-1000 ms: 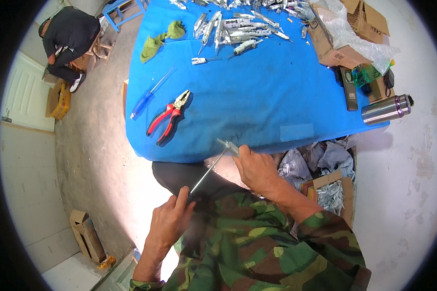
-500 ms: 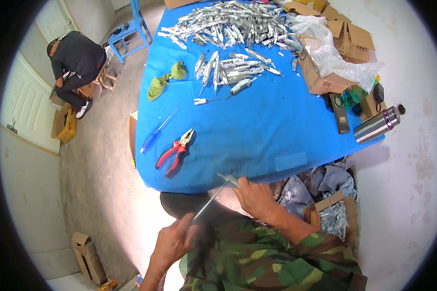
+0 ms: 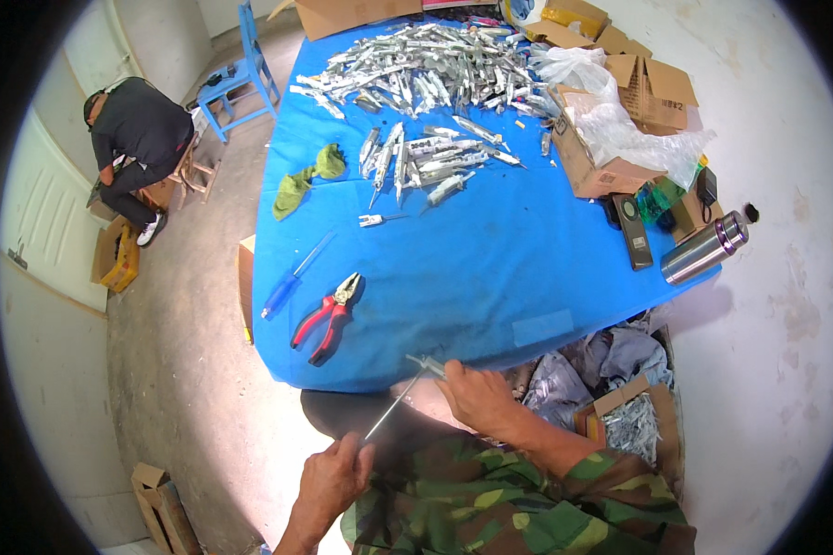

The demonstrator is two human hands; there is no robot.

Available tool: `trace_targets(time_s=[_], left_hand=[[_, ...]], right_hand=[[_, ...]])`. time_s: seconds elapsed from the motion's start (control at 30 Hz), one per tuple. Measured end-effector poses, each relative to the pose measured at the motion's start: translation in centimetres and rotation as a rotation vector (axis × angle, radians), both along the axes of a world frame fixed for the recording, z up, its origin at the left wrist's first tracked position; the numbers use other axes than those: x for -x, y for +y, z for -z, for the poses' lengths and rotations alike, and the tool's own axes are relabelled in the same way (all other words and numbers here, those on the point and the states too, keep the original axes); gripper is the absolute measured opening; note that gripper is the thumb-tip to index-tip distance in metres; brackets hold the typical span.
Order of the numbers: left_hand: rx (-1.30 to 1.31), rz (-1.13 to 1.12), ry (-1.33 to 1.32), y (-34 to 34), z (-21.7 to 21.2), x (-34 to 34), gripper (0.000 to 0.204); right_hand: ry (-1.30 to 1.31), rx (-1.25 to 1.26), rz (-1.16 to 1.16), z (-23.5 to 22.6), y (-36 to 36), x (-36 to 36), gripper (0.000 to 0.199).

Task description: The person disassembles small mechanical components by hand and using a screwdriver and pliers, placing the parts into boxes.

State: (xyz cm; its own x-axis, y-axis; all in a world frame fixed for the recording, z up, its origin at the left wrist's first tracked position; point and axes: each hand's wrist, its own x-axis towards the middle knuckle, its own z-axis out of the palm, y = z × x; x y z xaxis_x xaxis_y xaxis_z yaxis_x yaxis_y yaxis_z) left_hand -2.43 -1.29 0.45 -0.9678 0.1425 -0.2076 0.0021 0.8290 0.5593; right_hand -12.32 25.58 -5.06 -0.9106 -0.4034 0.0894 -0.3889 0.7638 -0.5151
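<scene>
Nearest, camouflage clothing (image 3: 509, 490), worn by the person; left hand (image 3: 333, 476), fingers curled closed about the end of a thin metal shaft (image 3: 393, 412), any handle hidden in the grip; right hand (image 3: 477, 393), fingers pinched closed on a slim grey piece (image 3: 432, 366), which is held by the near edge of the worktop, the shaft's far end meeting it; contact too small to make out in detail.

Below the worktop, right: grey bags (image 3: 557, 384), crumpled; open carton (image 3: 662, 412) filled with silvery pieces (image 3: 631, 433).

Worktop (image 3: 435, 277), covered in blue cloth: pliers (image 3: 327, 319), red and black handles, left side; blue screwdriver (image 3: 282, 296), just beside them, transparent handle; steel flask (image 3: 705, 250), lying at the right edge; dark handheld device (image 3: 632, 231), near the flask; single white piece (image 3: 370, 220), apart from the rest; green cloth (image 3: 292, 191), bunched, to the left; small cluster of slim pieces (image 3: 430, 159), mid-worktop; carton with clear wrap (image 3: 611, 178), right; large heap of similar pieces (image 3: 435, 65), toward the far end.

Beyond, left: another person (image 3: 143, 129), dark clothing, seated and bent forward; blue chair (image 3: 236, 92), near the worktop's far left.
</scene>
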Motion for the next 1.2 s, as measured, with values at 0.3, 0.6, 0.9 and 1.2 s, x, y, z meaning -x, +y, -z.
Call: trace_targets(time_s=[0.3, 0.6, 0.9, 1.2], left_hand=[[-0.213, -0.06, -0.1, -0.7, 0.3, 0.7, 0.022], [-0.35, -0.108, -0.266, -1.8, 1.9, 1.1, 0.029], [-0.557, -0.163, -0.373, -2.0, 3.3, 0.9, 0.034], [-0.199, -0.032, -0.051, -1.4, 1.1, 0.8, 0.024]], right_hand=[[-0.037, -0.027, 0.008, 0.6, 0.0, 0.1, 0.03], [-0.07, -0.06, 0.016, 0.8, -0.1, 0.4, 0.029], [-0.067, -0.031, 0.018, 1.4, -0.1, 0.3, 0.031], [-0.06, -0.07, 0.017, 0.8, -0.1, 0.3, 0.029]])
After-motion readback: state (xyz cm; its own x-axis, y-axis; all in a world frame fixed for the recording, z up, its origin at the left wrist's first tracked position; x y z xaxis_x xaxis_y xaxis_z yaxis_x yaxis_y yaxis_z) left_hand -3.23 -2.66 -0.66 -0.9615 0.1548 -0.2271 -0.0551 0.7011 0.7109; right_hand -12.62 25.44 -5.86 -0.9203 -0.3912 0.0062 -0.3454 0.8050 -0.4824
